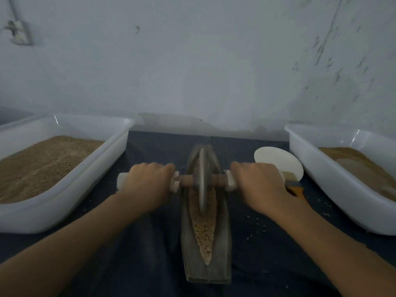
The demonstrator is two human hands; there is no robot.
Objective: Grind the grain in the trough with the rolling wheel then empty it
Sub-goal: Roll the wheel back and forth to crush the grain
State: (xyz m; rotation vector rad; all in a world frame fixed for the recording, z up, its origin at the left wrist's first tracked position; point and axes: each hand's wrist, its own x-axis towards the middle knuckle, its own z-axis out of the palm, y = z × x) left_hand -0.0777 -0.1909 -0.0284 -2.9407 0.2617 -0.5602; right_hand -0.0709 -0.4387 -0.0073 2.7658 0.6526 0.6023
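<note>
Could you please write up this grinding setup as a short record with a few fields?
trough: dark boat-shaped trough lengthwise on the dark cloth
grain: coarse grain in the groove
wheel: metal wheel upright in the groove, on a wooden axle
left hand: left hand grips the white left handle
right hand: right hand grips the right handle
left tub: white tub of brown grain
right tub: white tub, partly filled
other: white disc and a brush beside the right hand
</note>
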